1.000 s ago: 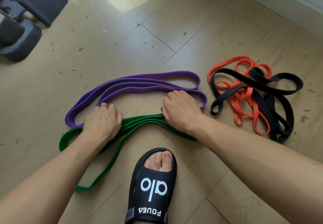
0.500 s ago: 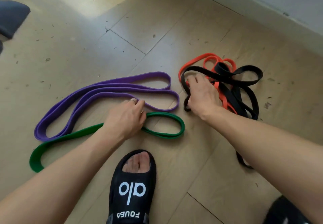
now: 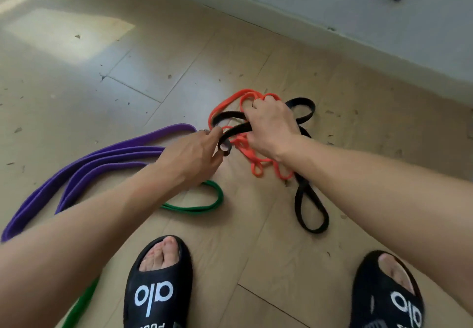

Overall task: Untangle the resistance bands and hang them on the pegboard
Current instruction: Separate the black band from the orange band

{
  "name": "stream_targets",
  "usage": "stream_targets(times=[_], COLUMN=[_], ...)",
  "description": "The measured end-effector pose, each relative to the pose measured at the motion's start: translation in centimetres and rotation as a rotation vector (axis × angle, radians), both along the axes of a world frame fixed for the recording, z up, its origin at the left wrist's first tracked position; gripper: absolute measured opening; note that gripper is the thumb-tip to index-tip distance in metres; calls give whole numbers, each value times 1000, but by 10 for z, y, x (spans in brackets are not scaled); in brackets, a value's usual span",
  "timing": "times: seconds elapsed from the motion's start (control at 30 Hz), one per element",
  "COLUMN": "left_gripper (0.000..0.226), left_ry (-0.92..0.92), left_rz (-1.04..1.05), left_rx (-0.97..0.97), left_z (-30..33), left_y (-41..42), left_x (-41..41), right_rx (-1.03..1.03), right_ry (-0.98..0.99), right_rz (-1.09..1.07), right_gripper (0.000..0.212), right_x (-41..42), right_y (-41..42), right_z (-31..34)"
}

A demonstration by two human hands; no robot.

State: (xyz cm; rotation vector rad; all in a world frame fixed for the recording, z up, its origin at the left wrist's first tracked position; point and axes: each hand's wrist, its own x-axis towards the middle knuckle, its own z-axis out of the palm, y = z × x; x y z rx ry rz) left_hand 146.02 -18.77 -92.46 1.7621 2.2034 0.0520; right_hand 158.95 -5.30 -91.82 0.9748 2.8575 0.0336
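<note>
1. Progress: the purple band [image 3: 84, 169] lies free of the tangle in long folds on the floor [image 3: 179, 71], well to the left of the grip. I judge it sorted and awaiting hanging.
2. The green band [image 3: 204, 206] lies just below the left hand, partly hidden under the left forearm; it also appears separated.
3. Remaining: the black band [image 3: 311, 210] and the orange band [image 3: 252, 166] lie interlaced, directly under both hands. One black loop trails below and right of the grip.
4. Grip state: the right hand [image 3: 272, 125] is curled into the top of the tangle; which strand it grasps I cannot tell. The left hand [image 3: 190, 156] pinches a black loop end at its fingertips.
5. No pegboard is in view; no band is hung. By my judgement, roughly half the untangling is done.
6. Surroundings: a wall [image 3: 358, 20] runs beyond the grip, and two black slippers [image 3: 158, 286] stand below it.
7. Obstruction: the orange loops thread through the black strands, likely to snag.
</note>
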Motion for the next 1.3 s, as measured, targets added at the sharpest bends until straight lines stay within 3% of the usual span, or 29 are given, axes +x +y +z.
stream_targets(times=[0.2, 0.33, 0.47, 0.57, 0.7, 0.83, 0.9, 1.07, 1.2, 1.3], left_gripper=[52, 57, 64, 57, 31, 39, 47, 39, 21, 20], left_ry=[-245, -215, -199, -261, -420, -600, -575, -515, -562, -549], left_rz=[16, 11, 4, -81, -124, -93, -128, -162, -119, -84], left_rx=[14, 110, 263, 354, 402, 395, 357, 392, 367, 365], left_z=[114, 203, 270, 306, 315, 309, 305, 311, 311, 308], left_y=[19, 31, 28, 16, -4, -28, -39, -47, -45, -42], left_x=[31, 63, 102, 137, 168, 182, 185, 183, 188, 191], right_rx=[-102, -248, -259, -256, -260, -330, -302, -225, -107, -107], right_ry=[117, 377, 596, 737, 842, 652, 554, 449, 528, 602], right_rz=[-108, -254, -242, -222, -210, -155, -129, -98, -97, -156], right_gripper=[18, 28, 26, 24, 9, 14, 22, 51, 39, 31], right_x=[65, 113, 155, 185, 208, 224, 231, 238, 230, 226], right_y=[15, -5, -38, -60, -82, -97, -102, -112, -113, -111], right_z=[133, 216, 281, 315, 329, 333, 335, 334, 332, 333])
